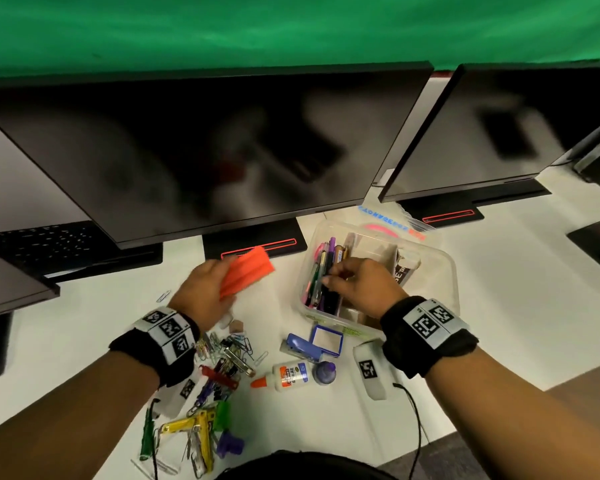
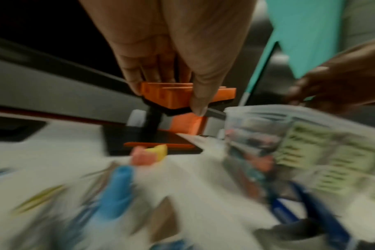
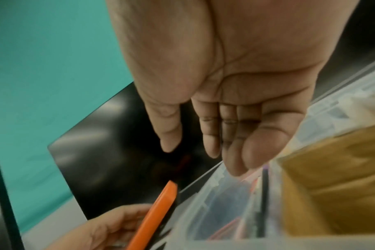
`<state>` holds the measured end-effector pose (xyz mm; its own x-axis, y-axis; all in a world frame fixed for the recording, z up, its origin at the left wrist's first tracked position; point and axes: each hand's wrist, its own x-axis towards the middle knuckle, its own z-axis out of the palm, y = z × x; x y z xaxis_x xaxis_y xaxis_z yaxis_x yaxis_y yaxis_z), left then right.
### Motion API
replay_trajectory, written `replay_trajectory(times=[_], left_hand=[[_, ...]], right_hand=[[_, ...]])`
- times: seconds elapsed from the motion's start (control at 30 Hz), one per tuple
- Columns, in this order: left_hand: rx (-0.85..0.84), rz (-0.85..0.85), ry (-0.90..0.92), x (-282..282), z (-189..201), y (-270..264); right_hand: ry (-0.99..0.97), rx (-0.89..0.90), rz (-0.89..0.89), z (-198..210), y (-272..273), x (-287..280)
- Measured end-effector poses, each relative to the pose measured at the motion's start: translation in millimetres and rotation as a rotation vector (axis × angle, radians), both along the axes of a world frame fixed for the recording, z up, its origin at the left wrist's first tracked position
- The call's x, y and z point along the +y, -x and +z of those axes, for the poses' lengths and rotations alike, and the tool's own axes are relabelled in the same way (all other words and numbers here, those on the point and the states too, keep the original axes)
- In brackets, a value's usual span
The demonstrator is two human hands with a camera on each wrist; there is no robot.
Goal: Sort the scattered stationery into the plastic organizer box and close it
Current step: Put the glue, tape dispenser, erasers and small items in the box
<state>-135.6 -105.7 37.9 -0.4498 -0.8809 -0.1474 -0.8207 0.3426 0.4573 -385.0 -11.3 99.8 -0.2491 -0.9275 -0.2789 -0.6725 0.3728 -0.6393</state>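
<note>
A person stands over a white desk [image 1: 499, 271] with dark monitors behind it, sorting stationery. The left hand [image 1: 205, 289] is raised above the desk and grips an orange flat object [image 1: 246, 276], thumb on one face and fingers on the other; the left wrist view shows the same orange object [image 2: 171, 98] pinched from above, though blur hides what exactly it is. Its long axis runs from the palm up and to the right, so its free end points toward the clear plastic organizer box [image 1: 444, 268], which sits just to the right of that hand, open, with pens [image 1: 321, 271] standing in its left compartment. The right hand [image 1: 361, 285] is over that pen compartment; in the right wrist view its fingers [image 3: 212, 135] hang loose and relaxed above the box rim, holding nothing. The left hand is the one carrying the item, and the box lies to its right and slightly away from the person, so the coming move is likely a short sideways carry. Loose items lie near the person: a glue bottle [image 1: 288, 374], a blue stapler [image 1: 300, 348] and a heap of paper clips [image 1: 229, 344]. The lid [image 1: 395, 223] seems to lie behind the box.
</note>
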Motion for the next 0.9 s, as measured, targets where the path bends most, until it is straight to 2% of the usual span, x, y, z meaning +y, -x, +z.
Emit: replay_trajectory(times=[0.1, 0.2, 0.3, 0.43, 0.5, 0.6, 0.73, 0.9], left_hand=[[0.074, -0.214, 0.073, 24.1, 24.8, 41.2], [0.112, -0.271, 0.085, 42.6, 36.7, 70.3], [0.109, -0.305, 0.062, 48.3, 36.2, 82.9], [-0.068, -0.452, 0.066, 42.9, 29.1, 85.8], [-0.137, -0.496, 0.095, 40.4, 29.6, 87.4], [-0.169, -0.524, 0.112, 40.1, 29.3, 88.0], [-0.196, -0.541, 0.123, 44.7, 27.6, 87.6], [-0.196, -0.544, 0.101, 45.2, 27.1, 86.6]], right_hand=[[-0.009, -0.282, -0.096, 7.1, -9.4, -3.1], [-0.012, -0.433, -0.181, 15.0, -4.5, -2.7], [0.038, -0.273, -0.226, 33.7, 20.4, 1.7], [0.173, 0.115, -0.349, 64.6, 72.3, 11.1], [0.109, 0.299, -0.372, 69.8, 95.4, 16.0], [-0.065, 0.484, -0.375, 56.7, 115.0, 14.9], [-0.315, 0.471, -0.311, 18.6, 119.7, 8.8], [-0.473, 0.502, -0.22, -18.7, 127.1, -2.9]])
